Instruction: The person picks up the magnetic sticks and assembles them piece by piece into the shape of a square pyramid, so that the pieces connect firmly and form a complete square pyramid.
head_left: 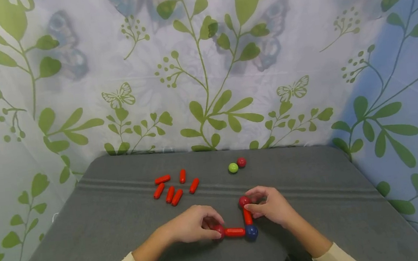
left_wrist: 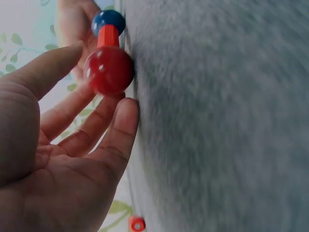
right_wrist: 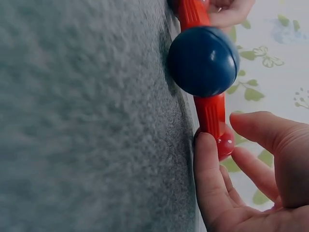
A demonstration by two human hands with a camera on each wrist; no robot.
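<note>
On the grey table lies an L-shaped chain of balls and rods. Its corner is a blue ball (head_left: 251,232), also large in the right wrist view (right_wrist: 203,61). One red rod (head_left: 235,232) runs left from it to a red ball (left_wrist: 109,70), which my left hand (head_left: 194,224) holds between thumb and fingers. Another red rod (head_left: 247,217) leads away from me to a second red ball (head_left: 244,201). Around that ball are the thumb and fingers of my right hand (head_left: 271,205); the ball is partly hidden by a finger in the right wrist view.
Several loose red rods (head_left: 176,197) lie farther back, left of the middle. A green ball (head_left: 233,167) and a red ball (head_left: 241,162) sit close together near the table's back. Behind the table hangs a leaf-patterned curtain (head_left: 142,90).
</note>
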